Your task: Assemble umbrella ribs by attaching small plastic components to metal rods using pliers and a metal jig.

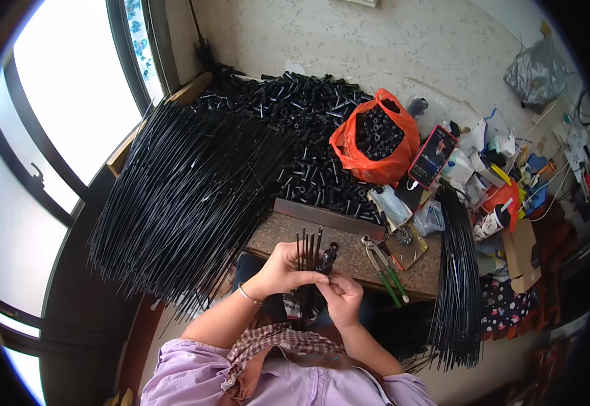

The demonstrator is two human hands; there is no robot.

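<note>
In front of my body, at the table's near edge, my two hands meet. My left hand (288, 269), with a bangle at the wrist, is closed round several thin black rods (308, 249) whose ends stick up above the fingers. A small black plastic fitting with a ring-shaped end (331, 254) stands beside the rods, between the hands. My right hand (342, 294) is closed, its fingertips pinched just below that fitting; what exactly lies between them is hidden. Beyond the hands spreads a heap of loose black tubular fittings (318, 179).
A big bundle of long black rods (180, 196) covers the table's left side; another bundle (459, 277) hangs off the right. An orange bag (345, 145) holds small black parts. Green-handled pliers (383, 271), a phone (432, 157) and a metal strip (329, 218) lie on the stone-patterned table (295, 237).
</note>
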